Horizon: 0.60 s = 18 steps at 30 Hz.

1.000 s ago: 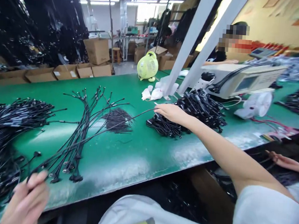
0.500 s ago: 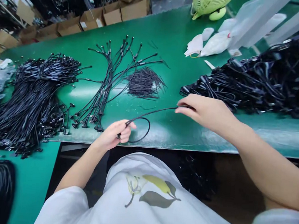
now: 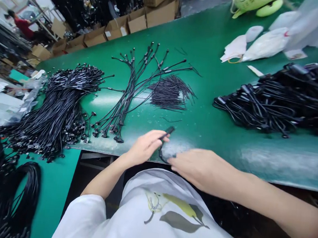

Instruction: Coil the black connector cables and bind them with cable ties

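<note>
Near the front edge of the table, my left hand (image 3: 146, 146) is closed around a black cable (image 3: 160, 153), and a thick dark end of it sticks out past the fingers. My right hand (image 3: 195, 167), slightly smeared by motion, pinches a lower part of that cable close by. Beyond the hands lies a pile of short black ties (image 3: 167, 96), with one thin strand (image 3: 170, 120) apart from it. Left of that pile, several loose black cables (image 3: 128, 91) with connectors at their ends are spread on the green table (image 3: 202, 129).
A large heap of black cables (image 3: 67, 100) lies at the left, a coiled bundle (image 3: 29, 193) below it. Bundled cables (image 3: 282, 95) cover the right side. White bags (image 3: 266, 45) and a green fan (image 3: 249, 3) stand behind. Cardboard boxes (image 3: 137, 21) line the far edge; a person (image 3: 24, 26) sits beyond.
My right hand has come down and left, close to my left hand. The cable, stretched between the hands before, is now bunched between them. The view has shifted, showing more of the left side.
</note>
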Motion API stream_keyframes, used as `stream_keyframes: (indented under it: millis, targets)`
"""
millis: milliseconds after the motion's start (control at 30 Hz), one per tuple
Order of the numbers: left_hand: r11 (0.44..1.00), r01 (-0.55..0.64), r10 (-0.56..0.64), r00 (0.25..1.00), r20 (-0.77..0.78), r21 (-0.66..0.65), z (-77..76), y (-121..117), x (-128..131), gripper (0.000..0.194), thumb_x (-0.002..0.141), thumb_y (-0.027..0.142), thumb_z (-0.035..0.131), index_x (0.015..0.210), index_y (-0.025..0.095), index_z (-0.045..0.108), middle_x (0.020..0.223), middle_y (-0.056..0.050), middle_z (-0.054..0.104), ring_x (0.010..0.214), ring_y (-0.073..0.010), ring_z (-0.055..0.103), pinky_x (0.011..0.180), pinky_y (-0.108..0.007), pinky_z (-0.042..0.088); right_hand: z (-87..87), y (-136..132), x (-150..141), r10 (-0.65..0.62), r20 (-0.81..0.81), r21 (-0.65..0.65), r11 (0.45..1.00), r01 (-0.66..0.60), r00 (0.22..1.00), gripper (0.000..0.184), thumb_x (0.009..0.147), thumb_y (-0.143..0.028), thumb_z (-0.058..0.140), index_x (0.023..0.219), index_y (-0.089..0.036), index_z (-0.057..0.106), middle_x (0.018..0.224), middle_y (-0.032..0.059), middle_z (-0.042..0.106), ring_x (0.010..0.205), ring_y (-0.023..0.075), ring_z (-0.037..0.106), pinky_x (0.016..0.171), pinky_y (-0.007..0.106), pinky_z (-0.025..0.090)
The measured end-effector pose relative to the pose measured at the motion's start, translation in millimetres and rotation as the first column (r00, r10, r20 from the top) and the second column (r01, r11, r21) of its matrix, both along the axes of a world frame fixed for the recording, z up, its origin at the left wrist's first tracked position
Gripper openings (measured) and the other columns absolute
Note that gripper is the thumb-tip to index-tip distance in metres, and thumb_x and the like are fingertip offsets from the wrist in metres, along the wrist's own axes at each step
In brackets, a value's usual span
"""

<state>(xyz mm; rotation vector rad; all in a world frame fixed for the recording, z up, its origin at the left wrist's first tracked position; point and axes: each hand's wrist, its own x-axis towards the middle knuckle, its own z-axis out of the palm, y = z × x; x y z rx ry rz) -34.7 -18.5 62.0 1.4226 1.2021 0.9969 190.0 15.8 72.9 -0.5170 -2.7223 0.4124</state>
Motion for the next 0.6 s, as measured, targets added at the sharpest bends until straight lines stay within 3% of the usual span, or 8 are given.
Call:
stream_keyframes:
  millis: [67, 100, 200, 300, 367, 467, 533, 600]
  targets:
    - [0.985, 0.157, -0.153, 0.987, 0.057, -0.067, -5.5, -6, 7, 0.037, 0.09, 0.05, 0.053, 0.095, 0.016, 0.067, 0.082, -0.006, 0.064, 0.084, -0.0193, 0.06, 0.087, -0.032, 0.045, 8.1, 8, -10, -0.066, -0.054, -0.032, 0.997, 0.064, 0.996, 0.029, 0.097, -0.028, 0.039, 0.086, -0.021, 0.065, 0.072, 0.0045, 0.063, 0.067, 0.0164, 0.057, 0.064, 0.029, 0.039]
    - [0.98, 0.175, -0.162, 0.978, 0.133, -0.097, -7.8, -7, 9, 0.037, 0.09, 0.05, 0.053, 0.096, 0.016, 0.066, 0.076, -0.004, 0.062, 0.077, -0.0176, 0.059, 0.081, -0.032, 0.046, 8.3, 14, -15, -0.119, -0.107, -0.08, 0.991, 0.111, 0.987, 0.027, 0.097, -0.03, 0.04, 0.087, -0.02, 0.064, 0.075, 0.0046, 0.064, 0.069, 0.0163, 0.058, 0.066, 0.028, 0.04]
    - [0.989, 0.039, 0.023, 0.911, 0.412, -0.143, -12.2, -7, 11, 0.032, 0.089, 0.048, 0.057, 0.092, 0.016, 0.061, 0.058, 0.004, 0.049, 0.058, -0.0118, 0.049, 0.069, -0.028, 0.044, -7.7, 27, -30, -0.389, -0.341, -0.38, 0.89, 0.253, 0.856, 0.025, 0.089, -0.044, 0.057, 0.097, -0.02, 0.06, 0.089, 0.0055, 0.064, 0.083, 0.0181, 0.059, 0.074, 0.029, 0.044]
    - [0.971, -0.095, 0.205, 0.805, 0.556, -0.221, -14.7, -2, 14, 0.034, 0.085, 0.052, 0.061, 0.085, 0.018, 0.058, 0.059, 0.004, 0.047, 0.056, -0.0106, 0.046, 0.068, -0.028, 0.044, -34.4, 28, -51, -0.594, -0.372, -0.745, 0.649, 0.152, 0.713, 0.034, 0.084, -0.053, 0.06, 0.092, -0.02, 0.059, 0.082, 0.0026, 0.06, 0.076, 0.0172, 0.057, 0.069, 0.03, 0.046]
    - [0.952, -0.055, 0.226, 0.793, 0.566, -0.302, -18.4, 0, 19, 0.043, 0.084, 0.059, 0.058, 0.079, 0.017, 0.058, 0.069, -0.001, 0.055, 0.066, -0.0135, 0.054, 0.076, -0.032, 0.046, -45.6, 24, -63, -0.699, -0.333, -0.895, 0.446, 0.023, 0.633, 0.034, 0.088, -0.053, 0.053, 0.08, -0.02, 0.055, 0.065, -0.0025, 0.05, 0.059, 0.0121, 0.048, 0.056, 0.025, 0.039]
    - [0.912, 0.0, 0.274, 0.743, 0.611, -0.41, -26.6, -2, 27, 0.052, 0.085, 0.066, 0.05, 0.068, 0.017, 0.051, 0.068, -0.001, 0.052, 0.073, -0.015, 0.057, 0.089, -0.036, 0.045, -45.5, 21, -72, -0.797, -0.325, -0.946, 0.267, -0.185, 0.51, 0.035, 0.085, -0.05, 0.059, 0.072, -0.019, 0.052, 0.06, -0.0058, 0.04, 0.05, 0.0072, 0.031, 0.047, 0.022, 0.027]
    - [0.905, -0.073, 0.354, 0.678, 0.644, -0.42, -30.4, -6, 29, 0.05, 0.086, 0.065, 0.049, 0.066, 0.02, 0.042, 0.058, 0.005, 0.039, 0.062, -0.0116, 0.049, 0.088, -0.035, 0.045, -38.2, 22, -72, -0.78, -0.325, -0.926, 0.148, -0.347, 0.534, 0.034, 0.079, -0.047, 0.068, 0.072, -0.018, 0.052, 0.065, -0.0051, 0.044, 0.051, 0.0055, 0.031, 0.048, 0.021, 0.029]
    - [0.916, -0.151, 0.364, 0.699, 0.615, -0.371, -31.5, -8, 27, 0.047, 0.087, 0.063, 0.049, 0.07, 0.021, 0.04, 0.056, 0.008, 0.031, 0.055, -0.0103, 0.041, 0.082, -0.033, 0.045, -29.9, 23, -72, -0.79, -0.308, -0.882, 0.028, -0.471, 0.529, 0.035, 0.075, -0.045, 0.073, 0.07, -0.018, 0.05, 0.069, -0.0042, 0.046, 0.055, 0.006, 0.037, 0.053, 0.021, 0.038]
